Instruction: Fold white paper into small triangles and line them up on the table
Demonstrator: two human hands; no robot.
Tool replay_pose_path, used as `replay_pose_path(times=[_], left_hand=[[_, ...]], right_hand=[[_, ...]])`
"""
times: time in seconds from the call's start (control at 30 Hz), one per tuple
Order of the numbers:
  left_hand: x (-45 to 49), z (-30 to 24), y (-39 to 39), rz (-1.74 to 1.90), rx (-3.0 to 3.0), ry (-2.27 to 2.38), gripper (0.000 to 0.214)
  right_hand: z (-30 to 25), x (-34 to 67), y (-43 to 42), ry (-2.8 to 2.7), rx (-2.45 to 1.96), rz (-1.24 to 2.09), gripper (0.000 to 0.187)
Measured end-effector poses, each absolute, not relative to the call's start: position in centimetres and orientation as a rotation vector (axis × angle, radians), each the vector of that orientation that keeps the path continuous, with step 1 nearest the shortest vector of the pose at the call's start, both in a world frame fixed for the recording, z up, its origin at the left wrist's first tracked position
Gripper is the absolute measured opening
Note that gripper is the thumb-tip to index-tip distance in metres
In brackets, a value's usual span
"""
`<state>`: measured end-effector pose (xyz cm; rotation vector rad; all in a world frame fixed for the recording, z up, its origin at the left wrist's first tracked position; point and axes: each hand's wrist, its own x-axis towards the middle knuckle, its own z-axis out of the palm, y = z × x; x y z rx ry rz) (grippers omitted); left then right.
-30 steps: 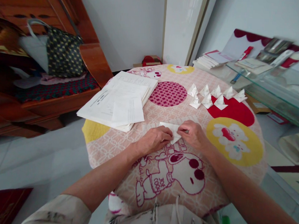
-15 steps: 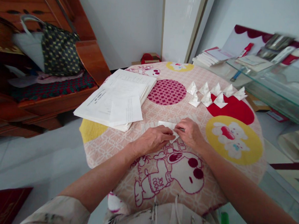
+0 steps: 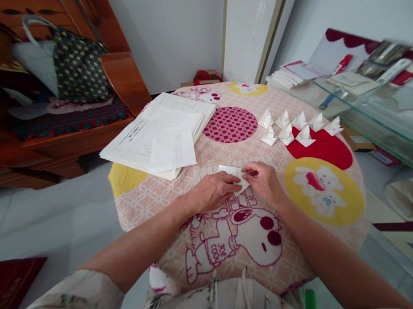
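Subject of work: a folded sheet (image 3: 227,170) of white paper. It lies flat on the round table (image 3: 147,200), near the middle of the near half, just above the cartoon dog printed on the tablecloth (image 3: 327,236).

Left hand (image 3: 211,192): palm down over the sheet's near left part. The fingers are loosely bent and not closed around anything. Their tips press on the paper and hold it against the cloth.

Right hand (image 3: 265,181): at the sheet's right end. Thumb and forefinger are drawn together on the paper's edge in a pinch, and the other fingers are curled beside them. The part of the sheet under the two hands is hidden, so its full outline cannot be told.

Surroundings on the table: a stack of papers (image 3: 158,137) sits on the far left, with its corner overhanging the table edge. It is near the left hand but apart from it. A cluster of small folded paper pieces (image 3: 292,129), pointed and white, stands on the far right in two short rows, well apart from both hands.

Off the table: a dark patterned bag (image 3: 77,65) rests on a wooden bench (image 3: 88,138) at far left. A pile of booklets (image 3: 291,73) lies at far right, beside a glass shelf (image 3: 379,123) that bears blurred items.
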<state>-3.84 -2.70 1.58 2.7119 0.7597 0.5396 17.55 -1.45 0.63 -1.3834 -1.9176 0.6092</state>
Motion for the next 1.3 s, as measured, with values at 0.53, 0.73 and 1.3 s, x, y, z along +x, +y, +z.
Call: replay_pose_path(times=[0.53,0.73,1.3], left_hand=[[-3.8,1.9,-2.7,0.513,2.722,0.753,0.029],[-3.6,2.0,-2.9,0.478,2.711,0.802,0.027],[-3.5,1.9,-2.9,0.496,2.673,0.832,0.025]], right_hand=[[0.5,17.4,-1.3,-1.902,-1.369,0.630,0.013],[1.9,17.8,-1.9,-2.021,-1.290,0.387,0.012],[1.5,18.6,-6.2,-2.520,-1.065,0.336,0.025]])
